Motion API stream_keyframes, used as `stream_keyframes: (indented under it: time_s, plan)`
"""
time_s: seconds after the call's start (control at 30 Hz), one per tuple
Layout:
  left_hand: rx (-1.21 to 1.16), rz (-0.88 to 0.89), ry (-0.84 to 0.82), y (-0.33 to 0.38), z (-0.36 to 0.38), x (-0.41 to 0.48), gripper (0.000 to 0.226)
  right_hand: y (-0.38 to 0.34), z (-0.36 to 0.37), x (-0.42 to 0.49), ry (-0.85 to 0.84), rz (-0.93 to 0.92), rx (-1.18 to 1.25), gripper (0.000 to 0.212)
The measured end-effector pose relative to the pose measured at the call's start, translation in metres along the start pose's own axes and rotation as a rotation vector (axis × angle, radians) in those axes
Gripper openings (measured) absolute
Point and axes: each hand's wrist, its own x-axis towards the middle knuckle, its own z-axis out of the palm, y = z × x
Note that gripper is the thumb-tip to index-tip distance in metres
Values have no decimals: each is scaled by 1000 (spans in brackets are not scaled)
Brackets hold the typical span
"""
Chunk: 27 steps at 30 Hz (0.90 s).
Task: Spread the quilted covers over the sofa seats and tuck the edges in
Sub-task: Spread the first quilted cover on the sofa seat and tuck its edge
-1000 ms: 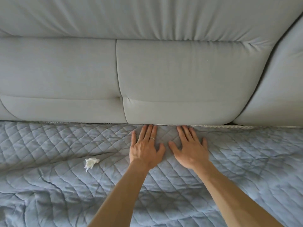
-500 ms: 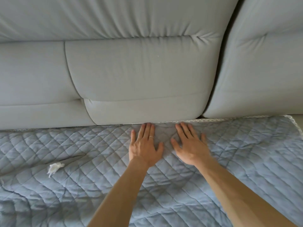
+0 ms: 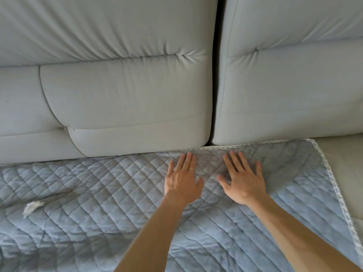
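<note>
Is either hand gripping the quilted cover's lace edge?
No, the left hand and right hand both lie flat on the quilted cover, fingers straight.

Shows one blue-grey, diamond-quilted fabric cover spread across the pale grey fabric sofa seat. Carries a narrow white lace trim along its edges. Meets the foot of the grey back cushions with its rear edge, barely showing at the crease on the left, and exposed and lying just in front of the cushions toward the right. Ends on the right in a rounded corner, short of the seat's far side, leaving a strip of bare seat beyond the trim. Lies fairly smooth toward the back and right; rumples into long folds and creases at the front left.
</note>
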Motion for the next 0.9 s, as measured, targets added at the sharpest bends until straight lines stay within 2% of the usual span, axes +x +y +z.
stream_keyframes:
  time_s: [0.13,0.3,0.37,0.5,0.57,0.73,0.9]
  plan:
    - [48,-50,59,12,24,23,85,17,6,18,90,-59,32,71]
    - [77,-133,66,20,29,37,79,17,16,34,113,-48,74,77]
    - [93,-173,30,28,21,46,77,19,11,41,93,-53,90,78]
    - [107,-280,-45,58,8,36,73,34,-7,28,-11,-185,105,79]
    - [11,-265,-27,81,7,26,72,62,-17,14,15,-178,133,74]
    - [-157,-141,-16,162,37,-10,67,175,7,-54,216,56,272,65]
    - [-131,-72,140,243,75,-62,71,269,35,-138,125,69,295,71]
